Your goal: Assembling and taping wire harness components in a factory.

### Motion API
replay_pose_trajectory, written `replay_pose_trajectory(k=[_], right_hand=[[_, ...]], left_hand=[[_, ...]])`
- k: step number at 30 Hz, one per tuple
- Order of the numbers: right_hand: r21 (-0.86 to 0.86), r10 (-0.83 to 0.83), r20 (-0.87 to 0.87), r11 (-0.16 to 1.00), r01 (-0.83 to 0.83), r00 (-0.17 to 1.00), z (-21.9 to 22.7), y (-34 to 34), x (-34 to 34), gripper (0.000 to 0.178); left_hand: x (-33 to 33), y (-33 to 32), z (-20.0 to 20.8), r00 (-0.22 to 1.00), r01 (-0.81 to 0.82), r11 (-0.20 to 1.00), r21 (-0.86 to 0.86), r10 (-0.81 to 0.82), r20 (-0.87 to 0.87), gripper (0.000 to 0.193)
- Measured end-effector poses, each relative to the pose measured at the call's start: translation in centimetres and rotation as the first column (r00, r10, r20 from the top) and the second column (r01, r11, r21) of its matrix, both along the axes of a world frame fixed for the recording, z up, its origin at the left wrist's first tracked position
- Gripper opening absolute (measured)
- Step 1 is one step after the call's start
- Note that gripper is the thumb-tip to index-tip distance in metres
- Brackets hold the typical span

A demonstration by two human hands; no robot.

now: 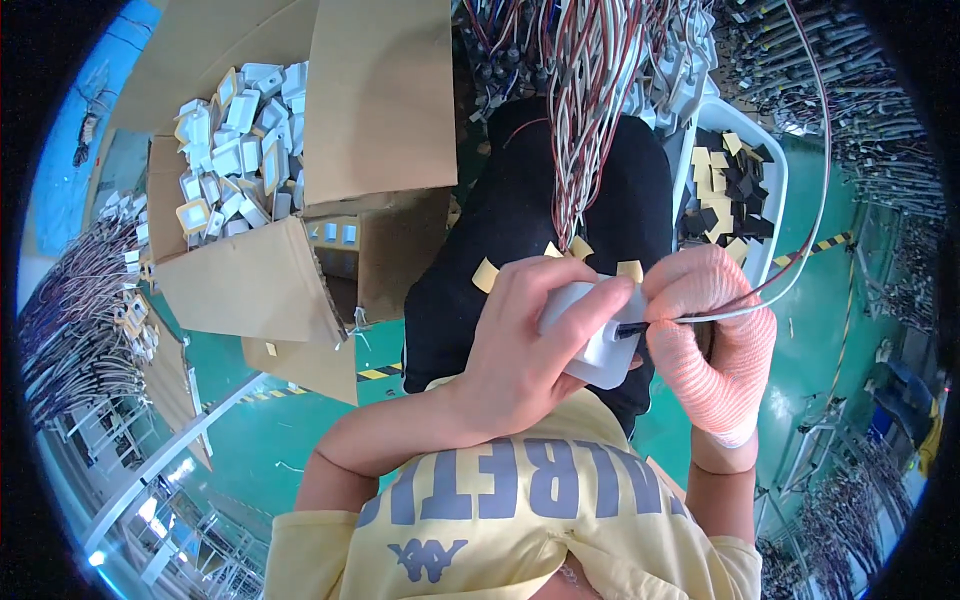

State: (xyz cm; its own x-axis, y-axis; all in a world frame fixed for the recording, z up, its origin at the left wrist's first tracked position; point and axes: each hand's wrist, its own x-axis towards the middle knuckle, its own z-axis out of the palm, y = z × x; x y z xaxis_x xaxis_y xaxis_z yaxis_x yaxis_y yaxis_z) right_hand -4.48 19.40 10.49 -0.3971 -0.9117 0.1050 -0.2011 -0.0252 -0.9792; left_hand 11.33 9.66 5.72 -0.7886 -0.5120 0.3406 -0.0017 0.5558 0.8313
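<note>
My bare left hand grips a small white plastic housing in front of my chest, over my lap in black trousers. My right hand, in an orange-pink knitted glove, pinches a thin cable at the housing's dark slot. The cable of red and white wires loops up to the right. Several small yellow paper squares lie on my trousers.
An open cardboard box at the left holds several white housings. A white tray at the right holds black and yellow pads. Bundles of red, white and black wires hang ahead. Green floor with striped tape lies below.
</note>
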Motion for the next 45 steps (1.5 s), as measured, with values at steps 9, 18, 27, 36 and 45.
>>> replay_pose_trajectory(k=[9, 18, 27, 36, 45], right_hand=[[-0.001, 0.049, -0.296, 0.999, -0.052, 0.954, 0.3, -0.4, -0.3, 0.011], [0.061, 0.235, -0.555, 0.968, -0.243, 0.798, 1.3, -1.9, -2.4, 0.017], [0.045, 0.090, -0.457, 0.996, -0.078, 0.885, 0.0, -1.4, -0.6, 0.014], [0.077, 0.121, 0.222, 0.987, -0.141, 0.967, -0.9, -1.8, -3.0, 0.002], [0.324, -0.021, 0.440, 0.936, -0.137, 0.898, -0.7, -2.0, -4.1, 0.008]], left_hand=[[0.0, -0.5, 0.5, 0.997, -0.029, 0.997, -0.066, 0.034, 0.071, 0.075], [-0.2, -1.6, 1.0, 0.975, 0.154, 0.979, -0.133, -0.129, 0.179, 0.061], [-0.3, -2.6, 0.8, 0.936, 0.302, 0.919, 0.252, -0.336, 0.102, 0.063], [-0.6, -2.4, 0.2, 0.930, 0.289, 0.868, 0.405, -0.355, 0.096, 0.044], [-0.9, -2.1, -1.5, 0.888, 0.292, 0.431, 0.854, -0.455, -0.074, 0.040]])
